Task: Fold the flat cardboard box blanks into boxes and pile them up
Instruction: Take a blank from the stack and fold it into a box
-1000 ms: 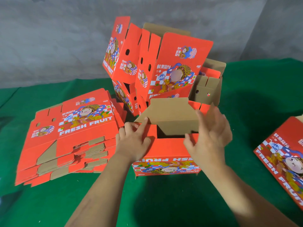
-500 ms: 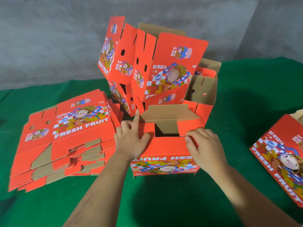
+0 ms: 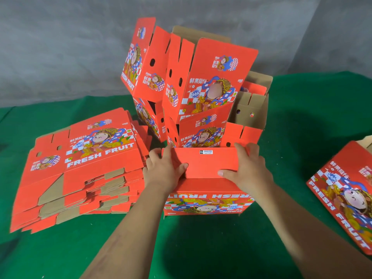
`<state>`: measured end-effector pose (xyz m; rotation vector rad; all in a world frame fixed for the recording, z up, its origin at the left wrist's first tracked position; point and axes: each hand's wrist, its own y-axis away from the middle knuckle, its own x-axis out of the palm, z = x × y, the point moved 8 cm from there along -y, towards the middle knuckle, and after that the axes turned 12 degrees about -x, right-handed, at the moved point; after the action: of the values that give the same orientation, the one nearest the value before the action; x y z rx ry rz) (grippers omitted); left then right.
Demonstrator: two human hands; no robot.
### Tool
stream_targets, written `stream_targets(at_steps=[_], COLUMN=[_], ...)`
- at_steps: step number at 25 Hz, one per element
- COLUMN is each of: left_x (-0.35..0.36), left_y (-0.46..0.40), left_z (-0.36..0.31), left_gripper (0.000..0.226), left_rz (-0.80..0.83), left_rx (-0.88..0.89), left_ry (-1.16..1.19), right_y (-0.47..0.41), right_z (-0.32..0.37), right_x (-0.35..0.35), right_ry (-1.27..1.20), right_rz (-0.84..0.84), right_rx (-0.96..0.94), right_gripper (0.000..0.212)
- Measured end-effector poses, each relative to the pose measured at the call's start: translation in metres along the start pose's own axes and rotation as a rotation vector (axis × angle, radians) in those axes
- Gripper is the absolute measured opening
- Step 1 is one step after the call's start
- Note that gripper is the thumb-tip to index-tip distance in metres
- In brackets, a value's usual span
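A red "FRESH FRUIT" cardboard box (image 3: 207, 200) stands on the green cloth right in front of me, its print upside down to me. Its red top flap (image 3: 205, 163), with a small barcode label, lies folded flat over the opening. My left hand (image 3: 163, 170) rests on the flap's left end, thumb on top of it. My right hand (image 3: 248, 170) presses the right end, fingers spread and fairly straight. A stack of flat red box blanks (image 3: 80, 170) lies to the left. Behind the box, a leaning pile of folded boxes (image 3: 193, 83) rises.
Another red box (image 3: 346, 196) lies tilted at the right edge. An open box with brown inside (image 3: 251, 109) sits behind at the right of the pile. Green cloth (image 3: 201, 248) covers the table; a grey wall (image 3: 60, 47) stands behind.
The brown inner flaps that stood open are now covered. The red flap has come down over the opening, and both hands have moved onto its two ends.
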<state>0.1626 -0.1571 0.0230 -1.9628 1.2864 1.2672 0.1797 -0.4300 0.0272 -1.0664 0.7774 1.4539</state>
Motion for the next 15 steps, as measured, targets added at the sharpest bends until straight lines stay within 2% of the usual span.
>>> stream_targets(at_steps=[2,4,6,8,9,11,15], left_x=[0.005,0.002,0.002,0.015,0.023,0.029,0.024], left_y=[-0.002,-0.001,-0.001,0.005,0.011,0.022,0.029], left_z=[0.000,0.000,0.007,0.021,0.025,0.031,0.035], left_gripper=[0.077,0.076,0.075,0.060,0.048,0.037,0.030], left_rz=[0.040,0.031,0.124,0.351,0.455,0.508,0.458], left_rx=[-0.020,0.027,0.018,-0.202,-0.324,-0.438,-0.511], left_ry=[-0.009,0.075,0.400,0.856,0.979,1.033,1.072], right_y=[-0.001,-0.003,-0.005,-0.006,-0.004,0.005,0.022], right_z=[0.004,0.004,-0.002,-0.017,-0.022,-0.027,-0.032], right_x=[0.000,0.003,0.001,-0.005,-0.006,-0.006,-0.022], right_ry=[0.125,0.066,-0.146,-0.456,-0.591,-0.696,-0.709], right_rz=[0.020,0.034,0.000,-0.062,-0.065,-0.053,-0.158], right_rx=[0.041,0.025,0.042,0.184,0.262,0.331,0.381], right_gripper=[0.100,0.098,0.084,0.065,0.060,0.056,0.043])
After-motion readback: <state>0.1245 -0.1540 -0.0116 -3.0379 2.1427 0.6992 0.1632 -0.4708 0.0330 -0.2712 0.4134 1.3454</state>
